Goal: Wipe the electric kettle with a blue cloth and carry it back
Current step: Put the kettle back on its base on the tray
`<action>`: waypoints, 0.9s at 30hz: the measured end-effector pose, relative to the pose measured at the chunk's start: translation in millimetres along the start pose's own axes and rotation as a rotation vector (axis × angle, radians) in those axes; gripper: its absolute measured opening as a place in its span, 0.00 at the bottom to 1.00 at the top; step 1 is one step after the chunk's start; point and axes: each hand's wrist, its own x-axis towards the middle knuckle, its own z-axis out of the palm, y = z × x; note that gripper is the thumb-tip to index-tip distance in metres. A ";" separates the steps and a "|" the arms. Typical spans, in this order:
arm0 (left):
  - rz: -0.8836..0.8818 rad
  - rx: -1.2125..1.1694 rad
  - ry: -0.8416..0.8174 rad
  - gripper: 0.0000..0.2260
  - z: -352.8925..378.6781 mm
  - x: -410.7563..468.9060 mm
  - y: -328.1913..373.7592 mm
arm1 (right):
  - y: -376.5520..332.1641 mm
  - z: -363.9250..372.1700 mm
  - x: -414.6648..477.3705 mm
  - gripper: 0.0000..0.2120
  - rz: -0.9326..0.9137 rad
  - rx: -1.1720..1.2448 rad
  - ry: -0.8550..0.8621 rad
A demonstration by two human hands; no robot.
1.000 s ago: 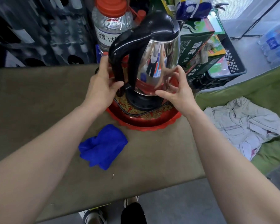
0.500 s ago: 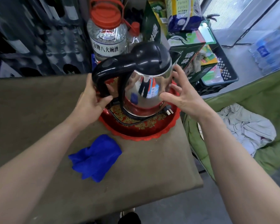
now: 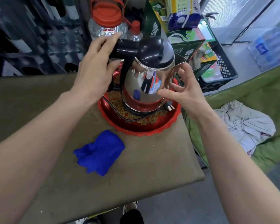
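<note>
Olive-brown table point(image 3: 39, 97), grey floor point(image 3: 192, 207).

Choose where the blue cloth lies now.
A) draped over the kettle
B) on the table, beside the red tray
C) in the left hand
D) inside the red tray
B: the blue cloth lies crumpled on the table, just outside the red tray.

The electric kettle point(image 3: 145, 81) has a mirror-bright steel body, a black domed lid and a black handle. It is upright over the middle of the red tray point(image 3: 141, 131), with its handle toward the tray's left side and its spout toward the right. The left hand point(image 3: 94, 70) grips the handle. The blue cloth point(image 3: 99, 152) lies crumpled just off the tray's near-left rim, not touching it.
</note>
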 end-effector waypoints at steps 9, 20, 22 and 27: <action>0.039 -0.077 0.066 0.22 8.5 11.7 6.1 | 2.5 -6.9 -3.7 0.47 -0.018 -0.041 0.068; 0.080 -0.059 0.037 0.21 1.8 19.0 -1.8 | -1.1 17.4 -1.7 0.39 -0.046 -0.079 0.124; 0.073 -0.044 0.039 0.22 0.4 19.7 -8.0 | -1.0 21.0 3.5 0.39 -0.061 -0.103 0.108; 0.027 -0.076 0.064 0.21 4.0 17.0 -8.2 | -4.2 10.8 14.8 0.46 -0.071 -0.142 0.076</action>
